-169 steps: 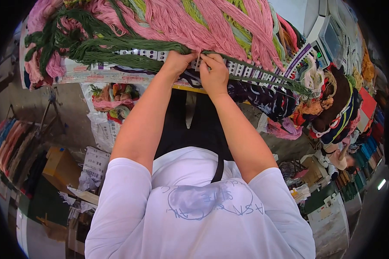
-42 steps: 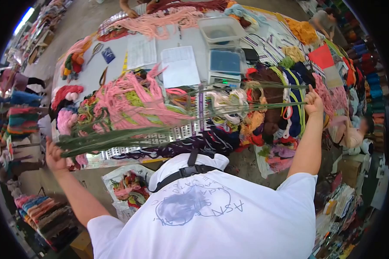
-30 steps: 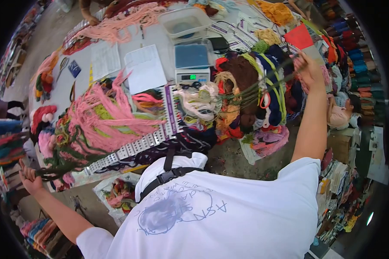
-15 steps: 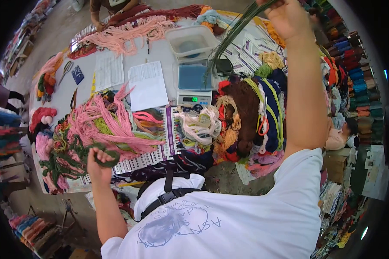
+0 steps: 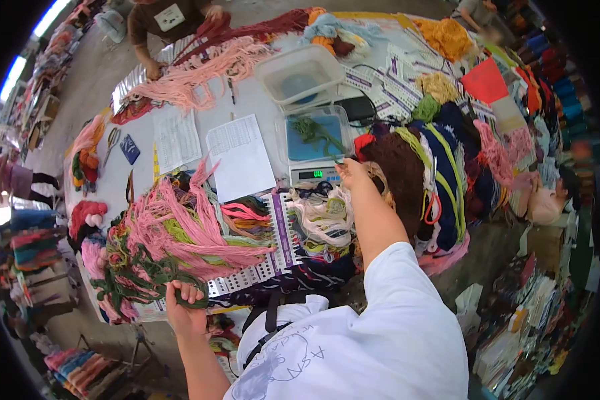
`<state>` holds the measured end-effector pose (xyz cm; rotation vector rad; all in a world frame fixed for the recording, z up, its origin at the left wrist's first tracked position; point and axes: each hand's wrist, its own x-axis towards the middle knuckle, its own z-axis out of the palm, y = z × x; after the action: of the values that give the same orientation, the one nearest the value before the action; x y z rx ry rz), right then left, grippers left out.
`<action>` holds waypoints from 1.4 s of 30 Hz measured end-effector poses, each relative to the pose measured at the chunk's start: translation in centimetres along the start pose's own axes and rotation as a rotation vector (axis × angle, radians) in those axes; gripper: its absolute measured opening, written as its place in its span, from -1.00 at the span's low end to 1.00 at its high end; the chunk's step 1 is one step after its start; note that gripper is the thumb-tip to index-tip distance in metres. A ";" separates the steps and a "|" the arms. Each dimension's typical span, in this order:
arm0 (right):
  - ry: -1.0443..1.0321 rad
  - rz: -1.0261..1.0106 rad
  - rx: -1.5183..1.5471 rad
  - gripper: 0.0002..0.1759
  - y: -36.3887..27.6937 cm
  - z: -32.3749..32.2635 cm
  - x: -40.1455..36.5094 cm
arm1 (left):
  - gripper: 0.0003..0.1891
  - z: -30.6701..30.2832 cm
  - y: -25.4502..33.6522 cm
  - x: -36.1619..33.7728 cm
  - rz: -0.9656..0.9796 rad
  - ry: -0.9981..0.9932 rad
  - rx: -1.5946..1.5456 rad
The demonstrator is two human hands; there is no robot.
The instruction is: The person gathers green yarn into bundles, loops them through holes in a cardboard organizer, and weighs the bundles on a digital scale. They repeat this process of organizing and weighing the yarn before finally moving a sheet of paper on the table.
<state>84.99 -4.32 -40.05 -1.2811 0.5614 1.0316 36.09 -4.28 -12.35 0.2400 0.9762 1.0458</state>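
Observation:
My left hand (image 5: 187,305) is closed around a dark green yarn skein (image 5: 147,277), which trails left over the pile of mixed yarn. Beside the digital scale (image 5: 315,175), my right hand (image 5: 355,175) pinches the tail of a smaller green yarn bunch (image 5: 311,130). Most of that bunch lies on the blue surface inside a clear plastic tray (image 5: 293,152) on top of the scale. The scale's green display is lit. Just left of my right hand lie white and cream skeins (image 5: 323,217). A pink yarn heap (image 5: 173,227) spreads above my left hand.
Red-handled scissors (image 5: 433,207) rest on brown and navy skeins at right. Paper sheets (image 5: 240,160), an empty plastic container (image 5: 300,73) and perforated cards (image 5: 283,230) lie on the table. Across it, a person (image 5: 170,23) handles dark red yarn.
My right hand has come down from high above the table to beside the scale, laying the green yarn bunch in the tray. My left hand still grips its skein. The view has shifted.

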 end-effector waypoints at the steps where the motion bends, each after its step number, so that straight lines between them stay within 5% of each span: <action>1: 0.018 0.013 0.143 -0.69 1.0 -0.8 -0.8 | -0.77 -0.1 0.1 0.1 -0.015 0.003 0.021; 4: 0.014 -0.018 0.137 -0.51 1.6 -2.3 -3.8 | -0.78 -1.6 0.7 0.6 0.025 0.059 0.042; 8: -0.006 -0.011 0.074 -0.78 2.1 -4.4 -1.6 | -0.77 -3.2 0.7 1.5 0.011 0.149 0.065; 14: -0.007 -0.084 -0.030 -0.54 1.3 -2.6 -3.1 | -0.77 -3.6 0.0 1.6 -0.013 0.127 0.124; 30: 0.000 -0.123 -0.094 -0.54 1.9 -1.3 -2.2 | -0.80 -6.1 2.0 -0.5 0.070 0.118 0.060; 33: -0.042 -0.177 -0.126 -0.64 2.4 -1.6 -1.5 | -0.85 -8.0 4.5 -0.7 0.135 0.134 -0.019; 38: -0.056 -0.163 0.265 -0.89 -2.0 -2.7 -5.2 | -0.96 -16.4 14.5 -0.2 0.293 0.142 -0.171; 39: -0.410 -0.225 0.308 -0.86 -4.1 -6.0 -2.7 | -0.97 -19.5 17.3 -0.1 0.319 0.135 -0.177; 42: -0.126 -0.451 0.374 -0.90 -11.7 -5.5 -14.1 | -0.94 -25.1 25.0 -0.2 0.460 0.116 -0.229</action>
<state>89.58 -13.40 -23.80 -0.9436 0.3258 0.5908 1.16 1.95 -11.97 0.2203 0.9153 1.5964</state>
